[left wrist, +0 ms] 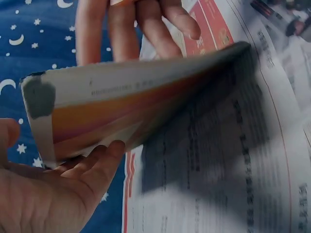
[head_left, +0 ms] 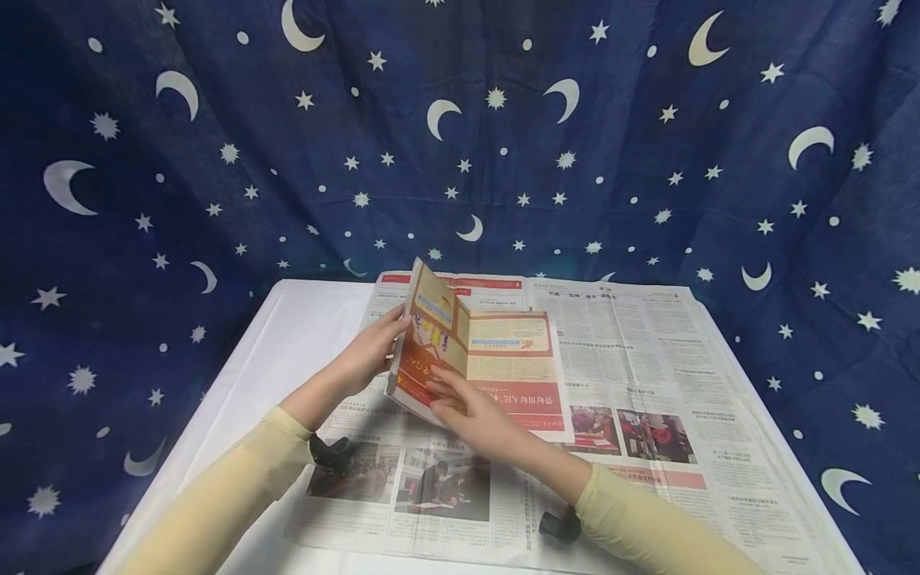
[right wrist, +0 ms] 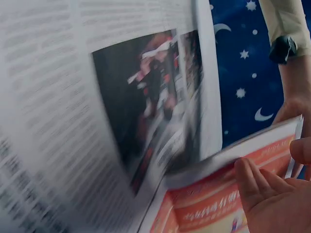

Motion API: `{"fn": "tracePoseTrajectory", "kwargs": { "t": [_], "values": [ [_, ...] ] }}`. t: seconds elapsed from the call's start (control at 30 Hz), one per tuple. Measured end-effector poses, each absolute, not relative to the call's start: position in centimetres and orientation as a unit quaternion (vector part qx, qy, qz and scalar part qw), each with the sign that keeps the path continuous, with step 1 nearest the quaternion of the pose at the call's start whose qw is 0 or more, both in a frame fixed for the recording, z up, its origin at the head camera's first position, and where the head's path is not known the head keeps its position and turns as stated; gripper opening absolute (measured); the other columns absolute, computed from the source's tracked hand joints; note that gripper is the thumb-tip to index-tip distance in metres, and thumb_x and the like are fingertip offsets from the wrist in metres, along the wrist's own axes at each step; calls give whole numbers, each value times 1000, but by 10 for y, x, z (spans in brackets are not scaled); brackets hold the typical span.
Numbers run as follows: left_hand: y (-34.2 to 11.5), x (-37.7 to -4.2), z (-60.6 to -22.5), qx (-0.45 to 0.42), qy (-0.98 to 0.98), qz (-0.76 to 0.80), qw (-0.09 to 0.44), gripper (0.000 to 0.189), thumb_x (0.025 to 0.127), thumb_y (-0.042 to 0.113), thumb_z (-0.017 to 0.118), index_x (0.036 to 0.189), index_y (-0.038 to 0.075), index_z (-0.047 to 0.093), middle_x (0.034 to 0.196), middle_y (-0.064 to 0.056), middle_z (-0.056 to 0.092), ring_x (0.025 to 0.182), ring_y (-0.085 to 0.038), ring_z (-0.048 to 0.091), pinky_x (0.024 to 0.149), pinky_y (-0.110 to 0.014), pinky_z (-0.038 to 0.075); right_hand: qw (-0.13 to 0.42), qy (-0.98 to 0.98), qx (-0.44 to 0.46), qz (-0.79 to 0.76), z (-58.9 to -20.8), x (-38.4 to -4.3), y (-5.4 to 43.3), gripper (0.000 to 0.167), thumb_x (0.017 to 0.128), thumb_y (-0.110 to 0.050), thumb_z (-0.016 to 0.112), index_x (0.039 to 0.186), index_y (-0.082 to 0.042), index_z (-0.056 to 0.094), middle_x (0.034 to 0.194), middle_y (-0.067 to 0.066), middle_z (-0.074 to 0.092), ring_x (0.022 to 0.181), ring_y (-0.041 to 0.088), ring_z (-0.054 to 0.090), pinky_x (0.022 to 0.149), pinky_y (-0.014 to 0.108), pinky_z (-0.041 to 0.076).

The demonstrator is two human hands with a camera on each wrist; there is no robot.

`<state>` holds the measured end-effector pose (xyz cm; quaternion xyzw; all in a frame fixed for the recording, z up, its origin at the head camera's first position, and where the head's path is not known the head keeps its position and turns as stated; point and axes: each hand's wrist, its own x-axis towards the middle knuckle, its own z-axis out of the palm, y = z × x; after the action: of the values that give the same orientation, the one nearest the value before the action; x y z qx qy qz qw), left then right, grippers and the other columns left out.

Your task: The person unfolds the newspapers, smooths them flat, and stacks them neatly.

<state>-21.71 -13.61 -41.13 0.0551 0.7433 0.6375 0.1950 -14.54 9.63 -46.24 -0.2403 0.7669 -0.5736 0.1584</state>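
A red-and-cream folded newspaper (head_left: 513, 351) lies spread on a larger sheet, its left half raised steeply from the middle crease. My left hand (head_left: 366, 355) holds this raised half by its outer edge. In the left wrist view, fingers of my left hand (left wrist: 53, 194) lie against its orange-striped outer side. Extended fingers of my right hand (head_left: 467, 407) touch the inner red face close to its lower edge. The right wrist view shows my right hand (right wrist: 277, 199) with straight fingers over the red print.
Large newspaper sheets (head_left: 632, 359) with printed photos cover much of the white table (head_left: 302, 319). A dark blue curtain (head_left: 496, 160) with moons and stars hangs behind. Black wrist devices (head_left: 561, 527) sit at both sleeves.
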Motion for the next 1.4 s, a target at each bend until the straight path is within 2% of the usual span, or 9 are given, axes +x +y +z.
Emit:
{"fn": "tracePoseTrajectory", "kwargs": {
  "t": [0.23,0.4,0.53,0.73,0.83,0.97,1.07,1.2,1.4],
  "values": [
    [-160,-219,-430,35,786,589,184,71,109,26,45,166,14,4,153,-26,41,121,-35,62,102,-52,51,103,813,-149,-553,-479,-162,148,61,103,-13,59,158,-4,35,152,21,47,137,41,48,113,54,39],
    [-177,-219,-450,19,819,543,182,73,109,22,47,166,13,2,153,-29,41,113,-30,67,92,-46,58,85,849,-22,-521,-482,-174,204,66,104,-20,55,162,-8,25,163,21,29,147,45,31,117,59,29],
    [-184,-220,-462,3,835,520,183,74,108,23,48,166,13,4,149,-28,45,107,-27,69,86,-41,60,102,831,45,-545,-484,-178,237,71,107,-20,50,164,-6,12,166,24,17,151,46,21,119,61,23],
    [-188,-221,-477,-4,844,505,181,73,107,21,48,166,11,6,144,-28,50,101,-25,70,83,-40,60,127,751,91,-641,-486,-181,256,76,106,-14,48,163,-2,0,165,28,15,147,48,27,118,57,30],
    [-188,-221,-484,-8,841,508,183,73,106,18,49,166,10,7,140,-28,53,99,-25,71,83,-39,61,129,727,113,-665,-488,-184,256,77,105,-13,50,163,-2,1,165,27,17,147,43,31,117,51,35],
    [-184,-220,-489,-14,834,516,193,74,106,18,49,166,10,7,135,-26,57,97,-25,72,82,-39,61,132,730,139,-656,-491,-187,256,76,105,-18,52,164,-2,5,162,29,22,145,43,35,118,52,32],
    [-181,-219,-492,-13,827,526,199,73,106,19,49,166,10,7,135,-26,57,97,-25,72,81,-39,61,134,736,148,-646,-493,-189,256,77,104,-18,53,164,-2,7,161,29,24,142,43,38,116,53,35],
    [-178,-219,-496,-8,823,530,203,73,106,18,50,165,7,9,131,-24,61,95,-24,72,82,-38,61,136,764,148,-613,-496,-189,257,77,102,-18,53,164,-3,10,159,27,30,137,40,45,109,48,45],
    [-171,-218,-498,2,827,524,205,72,106,18,49,165,7,10,121,-17,69,89,-22,73,81,-37,61,133,803,122,-568,-498,-188,261,72,103,-14,50,163,-2,12,151,29,43,117,34,62,86,36,57]
  ]
}}
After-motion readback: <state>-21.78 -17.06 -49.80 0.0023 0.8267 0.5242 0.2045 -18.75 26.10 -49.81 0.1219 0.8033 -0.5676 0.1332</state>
